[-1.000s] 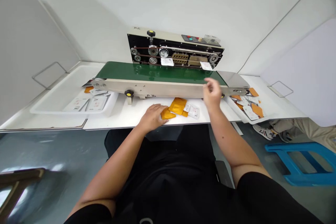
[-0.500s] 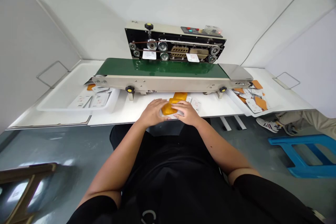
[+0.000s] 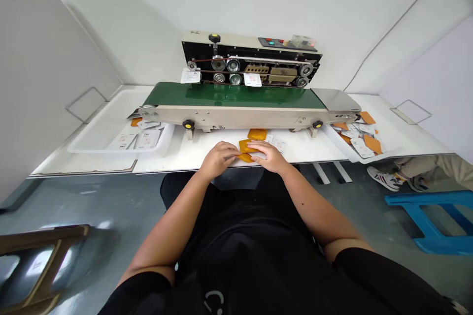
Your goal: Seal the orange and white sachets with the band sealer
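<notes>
Both hands had drawn slightly nearer the table edge since half a second earlier, and two white pouches had travelled leftward along the sealer's upper track. The left hand [image 3: 219, 156] and the right hand [image 3: 269, 155] met over a flat orange packet [image 3: 245, 150] lying on the white table [image 3: 177, 157] directly in front of the person. Fingers of each hand pinched the packet from its own side, the left at the left edge, the right over the right part; how tightly they closed could not be read. A second orange packet [image 3: 257, 133] lay just beyond, near small white printed pouches [image 3: 278, 144].

Behind these stood the green conveyor belt [image 3: 236, 95] of a beige and black band sealing machine [image 3: 251, 61], with one white pouch [image 3: 190, 76] at the left end of its track and another [image 3: 253, 79] near the middle. A shallow white tray [image 3: 107, 133] to the left held white pouches. A second tray [image 3: 343, 150] to the right held mixed orange and white packets. A blue plastic stool [image 3: 432, 219] stood on the floor at the far right, near another person's shoes [image 3: 384, 178].
</notes>
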Demonstrator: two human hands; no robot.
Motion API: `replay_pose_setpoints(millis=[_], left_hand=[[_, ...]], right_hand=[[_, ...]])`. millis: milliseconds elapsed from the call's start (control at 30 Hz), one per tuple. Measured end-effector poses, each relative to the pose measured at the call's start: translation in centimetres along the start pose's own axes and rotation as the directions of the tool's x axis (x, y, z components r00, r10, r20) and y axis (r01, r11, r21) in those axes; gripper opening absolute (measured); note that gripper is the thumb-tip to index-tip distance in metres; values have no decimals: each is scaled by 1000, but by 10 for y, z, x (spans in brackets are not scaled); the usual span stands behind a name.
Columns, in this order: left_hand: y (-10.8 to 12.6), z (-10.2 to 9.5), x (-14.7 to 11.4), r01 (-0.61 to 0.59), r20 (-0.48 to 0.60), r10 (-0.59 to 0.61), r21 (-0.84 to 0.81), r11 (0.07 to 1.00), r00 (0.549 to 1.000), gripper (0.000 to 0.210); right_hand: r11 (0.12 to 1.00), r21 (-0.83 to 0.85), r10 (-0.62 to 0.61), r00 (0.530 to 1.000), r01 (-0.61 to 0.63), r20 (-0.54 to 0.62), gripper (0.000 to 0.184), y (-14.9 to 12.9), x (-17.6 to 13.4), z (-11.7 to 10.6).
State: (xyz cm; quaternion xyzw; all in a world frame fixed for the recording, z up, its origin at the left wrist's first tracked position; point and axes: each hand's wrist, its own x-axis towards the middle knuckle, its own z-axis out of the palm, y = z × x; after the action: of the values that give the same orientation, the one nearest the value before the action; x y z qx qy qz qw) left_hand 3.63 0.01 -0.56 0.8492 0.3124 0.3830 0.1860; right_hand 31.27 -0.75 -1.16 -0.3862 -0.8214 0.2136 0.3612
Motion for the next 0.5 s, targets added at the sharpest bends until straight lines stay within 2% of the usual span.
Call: replay_pose_setpoints(millis=[133, 233, 300, 367, 500], left_hand=[[-1, -4, -3, 150, -211, -160, -66, 987, 964, 23], [-3, -6, -6, 288, -275, -339, -210, 934, 900, 29], [-5, -5, -6, 356, -269, -445, -320, 878, 854, 33], [-7, -4, -6, 387, -232, -504, -407, 827, 832, 35], [-5, -2, -5, 407, -162, -517, -441, 800, 841, 38]], right_hand=[[1000, 11, -30, 1000, 30, 2, 50, -1, 0, 0], [1000, -20, -20, 1000, 20, -3, 49, 0, -1, 0], [998, -61, 1, 1000, -1, -9, 48, 2, -2, 2], [995, -97, 15, 1000, -16, -15, 46, 4, -3, 5], [991, -133, -8, 998, 0, -61, 51, 6, -2, 8]])
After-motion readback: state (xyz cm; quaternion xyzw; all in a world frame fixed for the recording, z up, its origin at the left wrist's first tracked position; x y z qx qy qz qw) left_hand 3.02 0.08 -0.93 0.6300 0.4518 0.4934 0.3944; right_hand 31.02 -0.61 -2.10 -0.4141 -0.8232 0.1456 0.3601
